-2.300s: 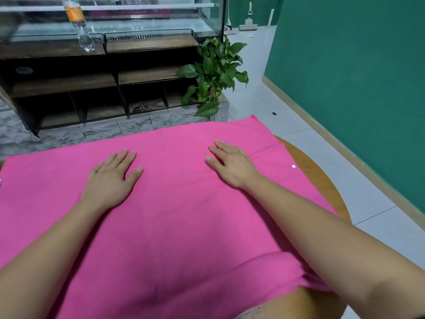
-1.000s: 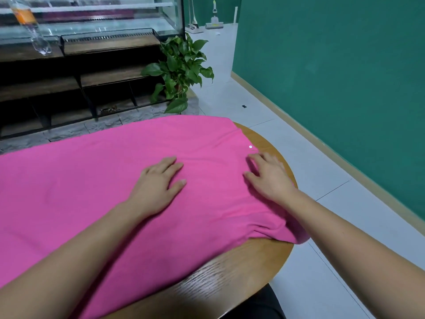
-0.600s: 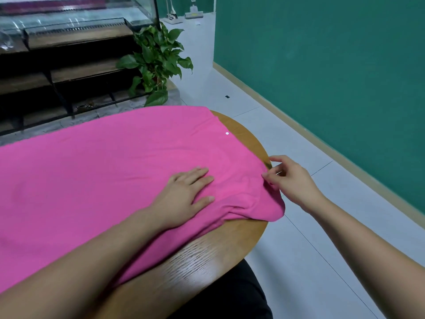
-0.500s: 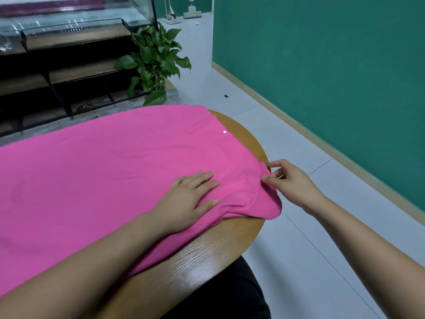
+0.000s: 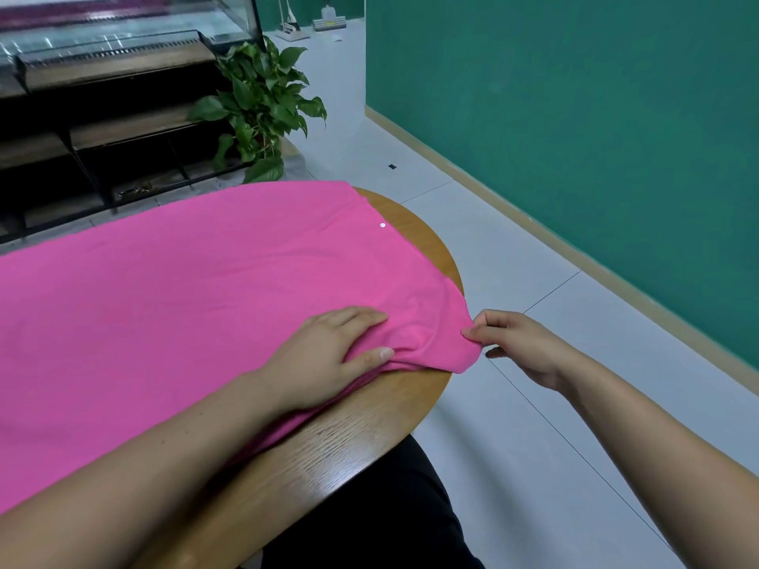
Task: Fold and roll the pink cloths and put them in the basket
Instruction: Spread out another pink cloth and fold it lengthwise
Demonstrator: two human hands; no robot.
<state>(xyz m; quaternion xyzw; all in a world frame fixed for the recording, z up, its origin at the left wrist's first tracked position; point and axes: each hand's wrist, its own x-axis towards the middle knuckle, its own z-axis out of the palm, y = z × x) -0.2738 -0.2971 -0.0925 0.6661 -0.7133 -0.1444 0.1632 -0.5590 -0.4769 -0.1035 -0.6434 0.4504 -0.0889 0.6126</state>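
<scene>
Left hand point(image 5: 324, 355) flat on pink cloth point(image 5: 164, 305), right hand point(image 5: 519, 347) pinching its corner

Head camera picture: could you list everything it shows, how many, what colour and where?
cloth: one, pink, spread over most of the table
white dot: one, on the cloth near its right edge
table: one, round, brown wood, under the cloth
plant: one, green, beyond the table
shelves: one unit, dark wood, glass case on top, far left
wall: green, right side
floor: pale grey tiles, right of the table
cleaning tools: two, pale, far end of the floor
black clothing: bottom edge, below the table rim
left hand: flat on the cloth near its right corner
right hand: pinches the cloth's corner past the table edge
</scene>
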